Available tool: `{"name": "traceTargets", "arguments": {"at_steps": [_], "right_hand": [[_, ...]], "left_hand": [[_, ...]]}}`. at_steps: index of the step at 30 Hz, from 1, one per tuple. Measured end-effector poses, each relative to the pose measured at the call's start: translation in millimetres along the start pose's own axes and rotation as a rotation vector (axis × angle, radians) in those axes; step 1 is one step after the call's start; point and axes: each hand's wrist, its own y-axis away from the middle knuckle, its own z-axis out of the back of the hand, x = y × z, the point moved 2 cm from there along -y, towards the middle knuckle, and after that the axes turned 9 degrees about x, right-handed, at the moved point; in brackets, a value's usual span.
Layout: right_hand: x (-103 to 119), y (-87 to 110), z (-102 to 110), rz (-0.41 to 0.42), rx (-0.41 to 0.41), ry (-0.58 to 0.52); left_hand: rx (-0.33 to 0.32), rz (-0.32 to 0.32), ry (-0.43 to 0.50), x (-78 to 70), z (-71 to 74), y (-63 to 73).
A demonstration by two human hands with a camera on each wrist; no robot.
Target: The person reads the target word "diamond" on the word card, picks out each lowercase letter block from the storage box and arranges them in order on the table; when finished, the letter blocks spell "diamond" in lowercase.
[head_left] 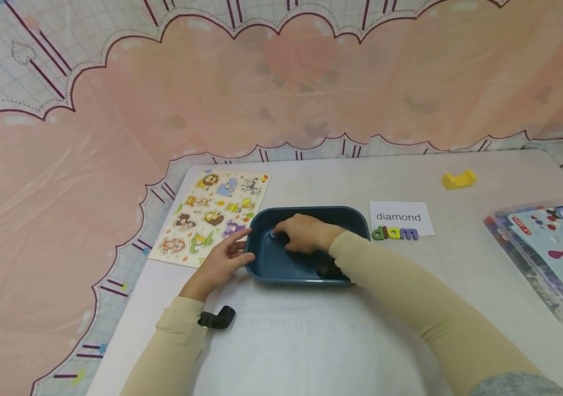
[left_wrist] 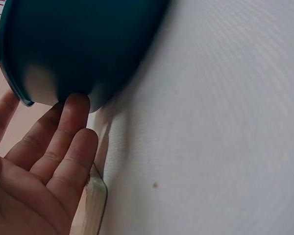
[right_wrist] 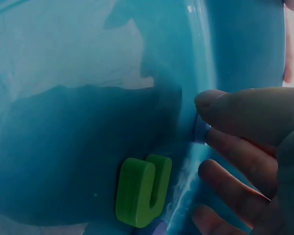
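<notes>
A dark blue tray point(head_left: 281, 269) stands on the white table. My right hand point(head_left: 306, 234) reaches inside it, and its thumb and index finger pinch a small purple piece point(right_wrist: 201, 129) near the tray wall. Below these fingers in the right wrist view lies a green U-shaped piece point(right_wrist: 137, 196), with part of another purple piece point(right_wrist: 159, 228) at the bottom edge. My left hand point(head_left: 222, 261) touches the tray's left end from outside with loosely extended fingers; in the left wrist view, fingertips point(left_wrist: 78, 105) meet the tray's outer wall.
Right of the tray, a white card point(head_left: 400, 212) reads "diamond", with coloured letters point(head_left: 395, 234) "diam" along its lower edge. A yellow curved block point(head_left: 458, 179) sits farther back. An animal picture board point(head_left: 212, 214) lies left; a clear plastic box point(head_left: 548, 258) lies far right.
</notes>
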Motion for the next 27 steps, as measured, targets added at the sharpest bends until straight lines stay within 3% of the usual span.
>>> {"name": "traceTargets", "arguments": {"at_steps": [7,27], "right_hand": [[0.7,1.0,0.4,0.008,-0.035,-0.004],[-0.5,-1.8,-3.3,0.026,-0.012,0.009]], "left_hand": [[-0.004,0.012,0.0,1.3,-0.1,0.1],[-0.009,0.014,0.003,1.8,-0.9,1.5]]}}
